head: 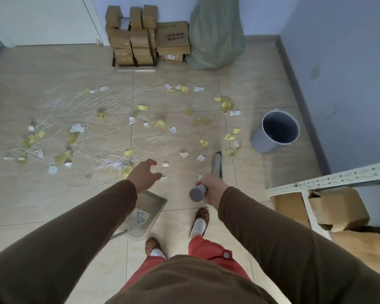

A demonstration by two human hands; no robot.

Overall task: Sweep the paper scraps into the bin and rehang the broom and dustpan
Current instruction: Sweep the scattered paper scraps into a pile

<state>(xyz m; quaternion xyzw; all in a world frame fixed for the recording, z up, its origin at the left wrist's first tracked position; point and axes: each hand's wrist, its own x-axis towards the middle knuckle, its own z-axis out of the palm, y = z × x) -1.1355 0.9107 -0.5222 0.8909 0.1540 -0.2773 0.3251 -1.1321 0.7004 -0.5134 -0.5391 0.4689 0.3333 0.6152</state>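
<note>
Yellow and white paper scraps [119, 128] and thin white strips lie scattered over the tiled floor ahead of me. My right hand [212, 186] is closed on the grey broom handle [198, 192]; the broom head [216, 164] points down at the floor near the scraps. My left hand [145, 173] hovers open above the floor, fingers spread, holding nothing. A grey dustpan [144, 212] lies on the floor below my left forearm, partly hidden by the sleeve. The grey bin [274, 132] stands open and upright to the right.
Stacked cardboard boxes [138, 38] and a green sack [215, 36] sit against the far wall. A white metal shelf frame [329, 179] with cardboard boxes [336, 207] is at my right. My feet [200, 220] stand on the tiles just behind the dustpan.
</note>
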